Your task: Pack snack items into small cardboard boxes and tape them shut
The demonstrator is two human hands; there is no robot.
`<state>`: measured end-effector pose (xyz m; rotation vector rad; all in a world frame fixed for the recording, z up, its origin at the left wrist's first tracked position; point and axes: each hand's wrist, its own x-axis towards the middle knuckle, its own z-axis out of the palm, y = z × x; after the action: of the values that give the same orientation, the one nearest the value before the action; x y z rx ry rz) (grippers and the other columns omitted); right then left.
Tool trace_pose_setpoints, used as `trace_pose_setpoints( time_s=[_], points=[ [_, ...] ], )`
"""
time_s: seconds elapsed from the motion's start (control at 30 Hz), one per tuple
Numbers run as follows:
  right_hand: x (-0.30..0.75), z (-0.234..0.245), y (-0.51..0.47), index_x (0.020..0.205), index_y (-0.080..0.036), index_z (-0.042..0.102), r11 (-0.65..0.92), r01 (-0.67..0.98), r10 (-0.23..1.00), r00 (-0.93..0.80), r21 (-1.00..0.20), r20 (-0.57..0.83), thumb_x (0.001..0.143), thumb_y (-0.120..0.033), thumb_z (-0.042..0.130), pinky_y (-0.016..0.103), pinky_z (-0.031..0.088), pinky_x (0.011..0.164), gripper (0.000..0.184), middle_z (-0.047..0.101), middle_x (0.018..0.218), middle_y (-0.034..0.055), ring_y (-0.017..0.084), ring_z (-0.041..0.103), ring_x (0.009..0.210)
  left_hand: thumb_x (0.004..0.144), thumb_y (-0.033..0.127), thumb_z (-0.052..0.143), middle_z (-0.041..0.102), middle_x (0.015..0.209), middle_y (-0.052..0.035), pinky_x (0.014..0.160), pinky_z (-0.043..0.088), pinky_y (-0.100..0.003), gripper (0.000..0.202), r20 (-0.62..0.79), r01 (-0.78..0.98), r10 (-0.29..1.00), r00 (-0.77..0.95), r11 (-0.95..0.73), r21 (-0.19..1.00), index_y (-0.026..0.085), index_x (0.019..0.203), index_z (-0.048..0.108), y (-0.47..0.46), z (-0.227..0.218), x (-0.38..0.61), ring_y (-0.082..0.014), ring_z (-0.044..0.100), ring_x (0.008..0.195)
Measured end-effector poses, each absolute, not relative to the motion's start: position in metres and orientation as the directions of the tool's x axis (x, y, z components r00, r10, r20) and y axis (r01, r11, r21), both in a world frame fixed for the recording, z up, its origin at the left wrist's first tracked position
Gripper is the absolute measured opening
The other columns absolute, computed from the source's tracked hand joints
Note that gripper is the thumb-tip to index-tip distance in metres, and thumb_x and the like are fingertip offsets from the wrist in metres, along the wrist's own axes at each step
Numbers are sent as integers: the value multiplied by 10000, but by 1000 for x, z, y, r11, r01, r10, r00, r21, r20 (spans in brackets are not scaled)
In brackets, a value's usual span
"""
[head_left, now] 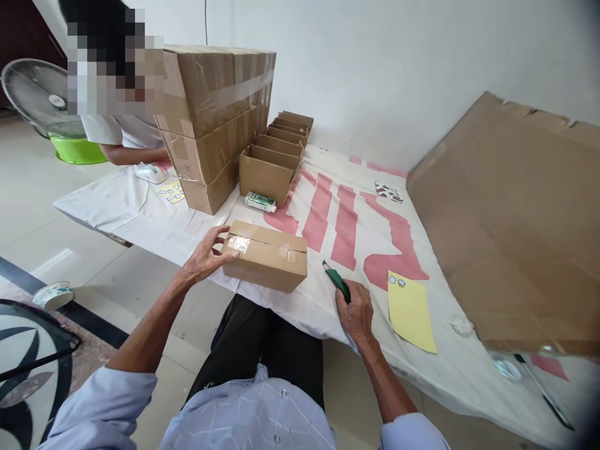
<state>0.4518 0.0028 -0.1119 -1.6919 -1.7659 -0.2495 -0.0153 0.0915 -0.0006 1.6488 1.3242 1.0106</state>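
A small closed cardboard box (262, 265) lies near the table's front edge, with clear tape over parts of its top seam. My left hand (206, 255) grips the box's left end, thumb on top and fingers at the far side. To the right of the box, my right hand (355, 306) is closed around a green utility knife (338, 282). The knife's blade end points away from me and to the left, apart from the box. Right of that hand lies a yellow sheet (411, 312) with two small stickers near its top.
Stacked taped cartons (210, 119) stand at the back left, beside a row of open boxes (269, 169). A small green-and-white packet (260, 202) lies before them. A large cardboard box (510, 231) fills the right side. Another person (126, 134) sits behind the stack, near a fan (40, 97).
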Motion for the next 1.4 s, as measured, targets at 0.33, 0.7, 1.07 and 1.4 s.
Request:
trace_pose_setpoints(
  time_s=[0.33, 0.7, 1.07, 1.4],
  points=[
    [456, -115, 2, 1264, -188, 725, 99, 938, 842, 99, -332, 530, 1001, -331, 550, 537, 555, 972, 347, 760, 1153, 175, 356, 646, 1062, 698, 553, 1015, 442, 1760, -160, 1104, 544, -465, 722, 204, 24, 886, 416, -235, 972, 274, 1186, 561, 124, -8, -27, -412, 498, 1589],
    [387, -56, 11, 1293, -182, 708, 25, 428, 881, 417, -904, 222, 1037, -576, 523, 411, 596, 779, 505, 759, 933, 74, 238, 683, 781, 780, 575, 941, 590, 1592, -109, 999, 563, -403, 581, 201, -107, 910, 361, -174, 979, 261, 1108, 579, 104, -13, -10, -361, 593, 1446],
    [318, -40, 11, 1275, -205, 678, 139, 421, 826, 450, -896, 340, 1047, -581, 507, 473, 575, 1005, 473, 778, 1241, 153, 312, 700, 1152, 766, 537, 962, 568, 1612, -149, 1155, 570, -519, 494, 244, -27, 927, 284, -247, 969, 232, 1051, 697, 75, -6, -9, -394, 565, 1508],
    [330, -30, 8, 1269, -196, 696, 159, 476, 827, 414, -865, 380, 1036, -571, 516, 429, 587, 881, 476, 781, 1128, 133, 290, 706, 1014, 849, 520, 913, 528, 1635, -127, 1201, 545, -511, 515, 283, 32, 908, 310, -308, 951, 303, 1294, 772, 65, -12, -10, -378, 478, 1588]
  ],
)
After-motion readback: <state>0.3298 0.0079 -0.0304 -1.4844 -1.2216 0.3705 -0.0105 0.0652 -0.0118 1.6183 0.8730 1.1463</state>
